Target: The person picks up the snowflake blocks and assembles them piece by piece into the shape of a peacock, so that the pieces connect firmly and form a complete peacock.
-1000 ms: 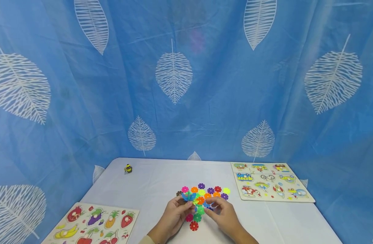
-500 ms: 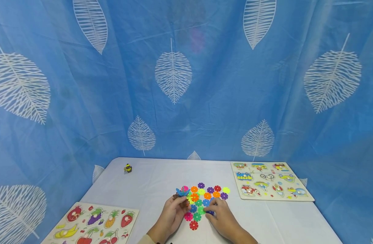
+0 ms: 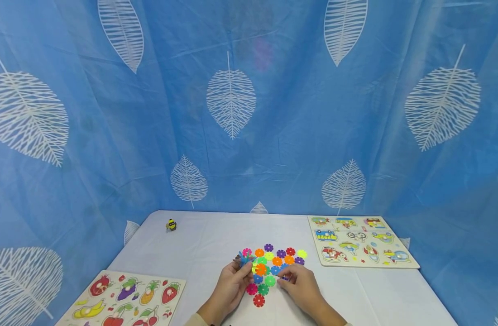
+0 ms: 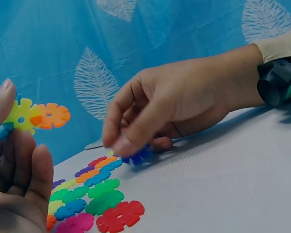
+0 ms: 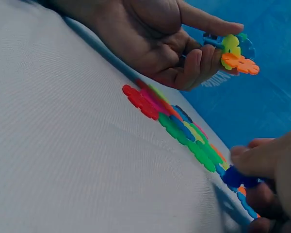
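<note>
While the left hand (image 3: 231,286) pinches a cluster (image 5: 231,47) of joined blue, yellow and orange discs above the table (image 3: 216,233), the right hand (image 3: 304,289) grips a dark blue disc (image 5: 240,178) near loose discs (image 3: 263,290) of several colours lying flat on the tabletop.

Flat on table (image 3: 210,237), middle, nearer the front: loose discs (image 3: 263,289). Left of these: left hand (image 3: 230,285). Held there between thumb and fingers, raised above table: joined discs (image 4: 28,112). Right of the loose ones: right hand (image 3: 303,287). Pinched in it, just beside the loose ones, contact with table unclear: single disc (image 4: 138,158). Front left, flat, well apart from left hand: fruit board (image 3: 141,286). Back right, flat, beyond right hand: vehicle board (image 3: 342,237). Back left, well behind fruit board: toy figure (image 3: 171,225). Behind table and along both sides: curtain (image 3: 273,136).
</note>
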Demonstrator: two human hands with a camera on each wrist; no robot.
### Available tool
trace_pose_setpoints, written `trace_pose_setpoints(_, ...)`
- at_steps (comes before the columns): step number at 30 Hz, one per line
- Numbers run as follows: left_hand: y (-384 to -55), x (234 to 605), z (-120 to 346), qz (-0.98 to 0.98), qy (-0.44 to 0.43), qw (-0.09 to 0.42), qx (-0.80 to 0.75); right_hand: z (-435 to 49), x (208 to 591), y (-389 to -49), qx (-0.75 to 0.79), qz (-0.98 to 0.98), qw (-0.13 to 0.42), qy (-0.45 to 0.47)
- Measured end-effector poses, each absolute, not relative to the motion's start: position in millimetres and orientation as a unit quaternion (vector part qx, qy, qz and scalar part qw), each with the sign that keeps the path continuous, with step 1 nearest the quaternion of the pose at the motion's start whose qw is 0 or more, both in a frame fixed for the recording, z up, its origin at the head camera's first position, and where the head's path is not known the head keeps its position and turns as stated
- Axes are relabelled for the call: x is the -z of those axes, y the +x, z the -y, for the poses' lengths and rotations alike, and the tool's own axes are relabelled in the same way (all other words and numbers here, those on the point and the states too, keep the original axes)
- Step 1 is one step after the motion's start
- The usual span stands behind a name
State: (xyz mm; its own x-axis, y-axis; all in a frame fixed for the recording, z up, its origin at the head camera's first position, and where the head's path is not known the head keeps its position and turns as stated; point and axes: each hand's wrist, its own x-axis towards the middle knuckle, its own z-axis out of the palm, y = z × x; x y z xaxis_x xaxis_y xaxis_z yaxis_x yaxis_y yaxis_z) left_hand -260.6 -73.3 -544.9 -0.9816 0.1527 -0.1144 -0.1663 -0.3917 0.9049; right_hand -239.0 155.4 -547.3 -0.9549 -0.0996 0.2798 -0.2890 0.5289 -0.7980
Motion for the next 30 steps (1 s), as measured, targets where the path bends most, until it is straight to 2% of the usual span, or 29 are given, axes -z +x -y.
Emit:
trace_pose_setpoints(4,-259,545,73,-0.562,0.006,0.096,-0.822,-154,543,-241,-0.549,0.831,0.084,0.034)
trace_pose_setpoints(8,-259,546,71,-0.587,0.017,0.095,-0.804,-153,538,-242,-0.645,0.761,0.061,0.009)
trace_pose_setpoints(14,-258,550,66,-0.657,0.043,0.070,-0.749,-154,537,-239,-0.724,0.687,0.021,0.050)
trace_pose_setpoints(18,-258,551,65,-0.668,0.049,0.065,-0.740,-154,537,-237,-0.729,0.679,0.015,0.084)
trace_pose_setpoints(25,-257,551,64,-0.673,0.073,0.085,-0.731,-153,535,-235,-0.692,0.713,0.035,0.107)
trace_pose_setpoints(30,-256,551,66,-0.678,0.094,0.101,-0.722,-155,533,-234,-0.684,0.720,0.019,0.116)
